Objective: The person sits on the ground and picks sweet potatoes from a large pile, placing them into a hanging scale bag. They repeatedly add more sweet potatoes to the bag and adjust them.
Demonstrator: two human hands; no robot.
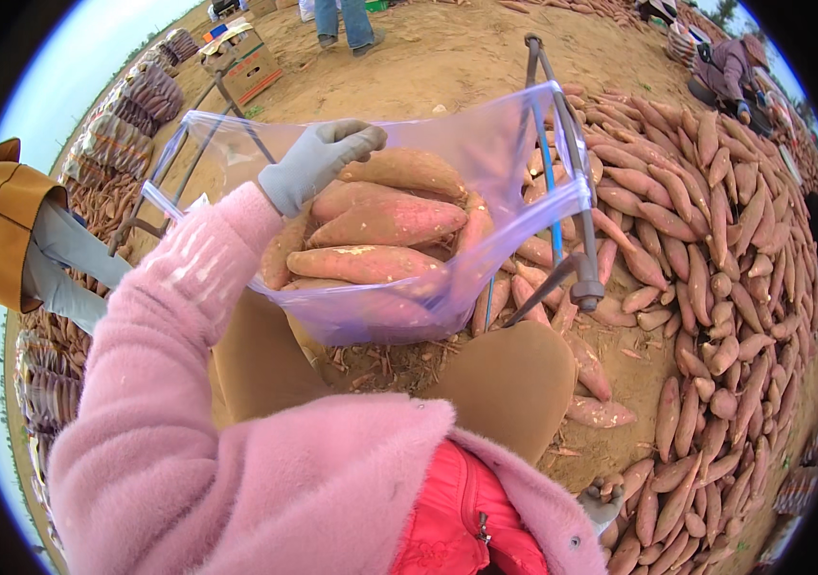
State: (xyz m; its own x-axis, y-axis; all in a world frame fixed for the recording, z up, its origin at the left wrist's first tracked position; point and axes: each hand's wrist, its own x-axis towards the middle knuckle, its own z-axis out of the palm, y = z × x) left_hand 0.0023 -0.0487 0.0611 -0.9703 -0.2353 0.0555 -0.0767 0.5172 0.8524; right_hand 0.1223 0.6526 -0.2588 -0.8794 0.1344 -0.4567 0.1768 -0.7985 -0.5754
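Note:
My left hand, in a grey glove, is above a clear purple-tinted plastic bag. Its fingers point right and lie close together; their underside is hidden. Several large sweet potatoes fill the bag below it. The bag's mouth is stretched between the bars of a metal frame standing before my knees. Low on the right, my right hand, also gloved, is at the edge of a big sweet potato pile. Its fingers are bent beside some sweet potatoes, and whether they grip one cannot be made out.
Loose sweet potatoes lie on the soil by my right knee. Filled bags are stacked at the left, near a cardboard box. One person stands at left, another ahead; a third crouches beyond the pile.

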